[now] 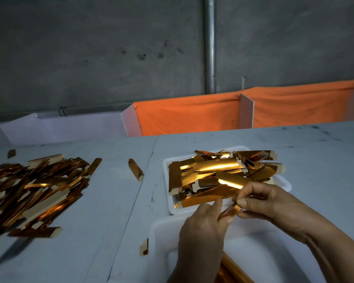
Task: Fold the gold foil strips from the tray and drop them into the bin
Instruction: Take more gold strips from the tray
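Grey table (pixel 294 144) bears a heaped tray (pixel 285 183); left hand (pixel 202 223) and right hand (pixel 262 199) both pinch one strip (pixel 232 210) above the bin (pixel 161 231).

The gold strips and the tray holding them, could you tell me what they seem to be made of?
The gold strips look like thin card with shiny metallic foil: bright glare, creases, pale uncoated tabs. The tray looks like smooth white moulded plastic, perhaps foam, with rounded rims.
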Demonstrator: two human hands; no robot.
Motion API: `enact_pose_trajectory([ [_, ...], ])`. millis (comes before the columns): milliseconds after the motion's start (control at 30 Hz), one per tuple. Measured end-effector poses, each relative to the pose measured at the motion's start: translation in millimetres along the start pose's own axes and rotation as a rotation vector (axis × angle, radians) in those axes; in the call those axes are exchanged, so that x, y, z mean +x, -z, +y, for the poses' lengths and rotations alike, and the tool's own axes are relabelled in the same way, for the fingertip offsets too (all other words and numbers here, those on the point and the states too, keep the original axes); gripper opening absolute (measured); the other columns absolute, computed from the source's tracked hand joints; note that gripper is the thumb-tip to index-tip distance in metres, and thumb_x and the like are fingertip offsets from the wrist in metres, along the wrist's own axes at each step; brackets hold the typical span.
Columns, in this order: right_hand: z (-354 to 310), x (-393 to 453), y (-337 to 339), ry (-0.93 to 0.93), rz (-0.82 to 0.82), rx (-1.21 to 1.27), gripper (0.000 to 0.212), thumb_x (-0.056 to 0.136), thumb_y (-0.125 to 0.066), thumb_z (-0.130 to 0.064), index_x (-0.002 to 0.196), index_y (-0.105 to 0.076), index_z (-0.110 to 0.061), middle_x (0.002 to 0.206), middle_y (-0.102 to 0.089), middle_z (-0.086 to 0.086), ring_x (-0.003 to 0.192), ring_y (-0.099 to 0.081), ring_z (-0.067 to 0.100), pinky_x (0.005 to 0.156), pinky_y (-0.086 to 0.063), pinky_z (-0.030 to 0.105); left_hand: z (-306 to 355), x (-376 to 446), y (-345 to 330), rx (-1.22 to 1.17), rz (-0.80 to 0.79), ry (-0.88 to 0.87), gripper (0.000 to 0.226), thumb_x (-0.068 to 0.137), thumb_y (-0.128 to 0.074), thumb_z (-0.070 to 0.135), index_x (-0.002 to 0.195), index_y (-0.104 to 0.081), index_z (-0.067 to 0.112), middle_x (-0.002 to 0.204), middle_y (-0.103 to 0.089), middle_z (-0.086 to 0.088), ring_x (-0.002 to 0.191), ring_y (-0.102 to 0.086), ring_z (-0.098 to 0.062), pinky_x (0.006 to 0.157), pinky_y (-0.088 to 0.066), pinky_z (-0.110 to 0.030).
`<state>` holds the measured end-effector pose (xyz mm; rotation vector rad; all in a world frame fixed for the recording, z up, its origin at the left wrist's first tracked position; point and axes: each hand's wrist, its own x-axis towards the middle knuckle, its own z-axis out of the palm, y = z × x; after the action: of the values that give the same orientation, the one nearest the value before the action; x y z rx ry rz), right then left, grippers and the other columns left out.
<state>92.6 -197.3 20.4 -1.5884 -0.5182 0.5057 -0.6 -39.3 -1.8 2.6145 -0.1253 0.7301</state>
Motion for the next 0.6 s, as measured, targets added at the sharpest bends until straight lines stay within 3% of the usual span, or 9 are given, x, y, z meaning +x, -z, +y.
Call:
enact_pose_trajectory([
  [67,0,1,0,-0.016,0.024,0.005,0.018,0.069,-0.072,-0.02,0.079,-0.072,-0.005,0.091,-0.067,0.02,0.087,-0.068,0.027,0.076,-0.057,0.027,6,3,5,0.09,-0.021,0.035,0.045,0.063,-0.083,0.034,0.105,-0.074,0.02,0.089,-0.073,0.009,0.078,-0.068,-0.004,0.065,-0.053,-0.015],
  [100,1,1,1,-0.027,0.037,0.026,0.017,0.069,-0.072,-0.02,0.078,-0.072,-0.005,0.088,-0.067,0.018,0.085,-0.068,0.026,0.075,-0.057,0.027,7,4,2,0.111,0.004,0.032,0.047,0.055,-0.089,0.03,0.099,-0.076,0.019,0.083,-0.073,0.009,0.072,-0.068,-0.004,0.061,-0.054,-0.017],
  [200,1,1,3,-0.073,0.051,0.127,0.012,0.07,-0.07,-0.016,0.075,-0.071,-0.005,0.077,-0.065,0.011,0.075,-0.067,0.02,0.069,-0.057,0.024,8,4,-8,0.159,0.049,-0.093,0.054,0.052,-0.092,0.023,0.102,-0.075,0.018,0.084,-0.072,0.008,0.075,-0.068,-0.006,0.063,-0.055,-0.02],
  [433,-6,-3,4,-0.159,-0.022,0.27,0.012,0.076,-0.066,-0.015,0.064,-0.067,-0.011,0.064,-0.057,0.008,0.059,-0.062,0.016,0.053,-0.055,0.021,12,5,-6,0.148,-0.06,-0.067,0.071,0.041,-0.095,0.037,0.106,-0.072,0.023,0.088,-0.07,0.014,0.08,-0.067,-0.003,0.063,-0.053,-0.015],
  [500,-7,-4,4,-0.165,-0.035,0.296,0.01,0.077,-0.065,-0.014,0.069,-0.067,-0.008,0.067,-0.06,0.012,0.059,-0.064,0.017,0.053,-0.056,0.022,12,2,-1,0.085,-0.065,-0.043,0.066,0.051,-0.091,0.035,0.112,-0.069,0.025,0.097,-0.07,0.014,0.088,-0.066,-0.002,0.071,-0.049,-0.01],
  [533,-8,-4,3,-0.162,-0.038,0.311,0.01,0.077,-0.064,-0.014,0.071,-0.066,-0.007,0.069,-0.062,0.014,0.059,-0.065,0.018,0.053,-0.056,0.022,13,1,2,0.026,-0.071,-0.018,0.063,0.065,-0.084,0.033,0.124,-0.061,0.027,0.111,-0.066,0.014,0.101,-0.062,-0.003,0.08,-0.042,-0.007],
  [600,-9,-4,3,-0.141,-0.041,0.342,0.01,0.078,-0.063,-0.015,0.079,-0.065,-0.005,0.072,-0.061,0.015,0.061,-0.065,0.019,0.054,-0.057,0.023,12,1,0,-0.115,-0.022,0.021,0.06,0.091,-0.059,0.033,0.144,-0.032,0.035,0.139,-0.045,0.017,0.126,-0.042,-0.003,0.089,-0.02,-0.002],
])
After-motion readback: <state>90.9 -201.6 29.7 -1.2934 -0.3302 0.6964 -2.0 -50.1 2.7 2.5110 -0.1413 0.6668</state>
